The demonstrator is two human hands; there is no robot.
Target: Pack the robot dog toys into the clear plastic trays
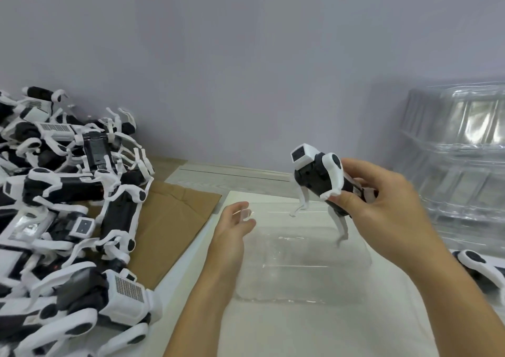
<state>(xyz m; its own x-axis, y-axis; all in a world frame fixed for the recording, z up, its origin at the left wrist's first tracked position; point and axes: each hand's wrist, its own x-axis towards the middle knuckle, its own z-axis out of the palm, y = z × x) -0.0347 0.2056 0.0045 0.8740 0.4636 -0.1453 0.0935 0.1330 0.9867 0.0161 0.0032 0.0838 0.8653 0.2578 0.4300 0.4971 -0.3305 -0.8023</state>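
Observation:
My right hand (382,203) grips a black and white robot dog toy (317,176) by its body, holding it in the air with its legs hanging down over the far right part of a clear plastic tray (300,263). The tray lies flat on the white table surface in front of me. At the tray's far left corner is my left hand (235,225), its fingers loosely curled at the rim; whether they pinch the rim I cannot tell. A large heap of robot dog toys (68,206) fills the left side.
A stack of clear plastic trays (459,171) stands at the right against the wall. Another robot dog toy (481,269) lies at the right edge below that stack. Brown cardboard (175,220) lies under the heap. A grey wall closes the back.

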